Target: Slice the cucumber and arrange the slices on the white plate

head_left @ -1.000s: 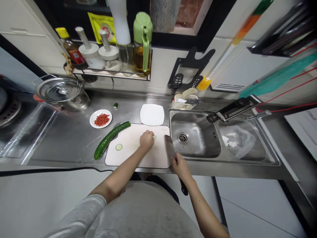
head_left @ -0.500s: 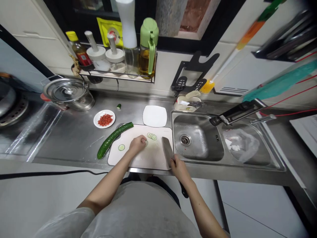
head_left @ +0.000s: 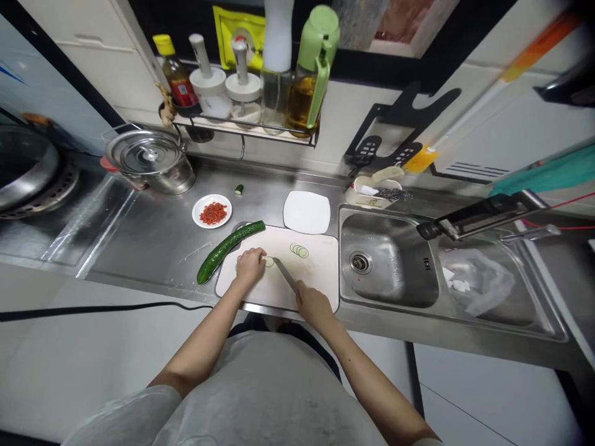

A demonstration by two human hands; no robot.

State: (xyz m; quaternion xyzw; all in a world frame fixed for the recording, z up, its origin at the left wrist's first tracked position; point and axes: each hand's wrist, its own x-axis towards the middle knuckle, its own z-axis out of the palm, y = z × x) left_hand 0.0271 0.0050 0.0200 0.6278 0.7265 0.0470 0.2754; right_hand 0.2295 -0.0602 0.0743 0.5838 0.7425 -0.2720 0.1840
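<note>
My right hand (head_left: 313, 305) is closed round the handle of a knife (head_left: 285, 274), whose blade tip is beside a pale cucumber slice (head_left: 269, 262) on the white cutting board (head_left: 320, 291). Just left of that slice is my left hand (head_left: 251, 265), low over the board with its fingers bent; whether they hold anything is hidden. Several overlapping slices (head_left: 299, 250) lie at the board's upper right. A long green cucumber (head_left: 227, 253) rests across the board's left edge. Another slice is mostly covered by my left hand.
Behind the board are a square white plate (head_left: 307, 212), a round dish of red berries (head_left: 212, 211) and a cucumber end (head_left: 238, 189). A lidded steel pot (head_left: 171, 176) stands back left. The sink (head_left: 390, 266) is at the right.
The knife has moved left and is now near the single slice. My left hand has shifted left, away from that slice. The camera view has turned slightly.
</note>
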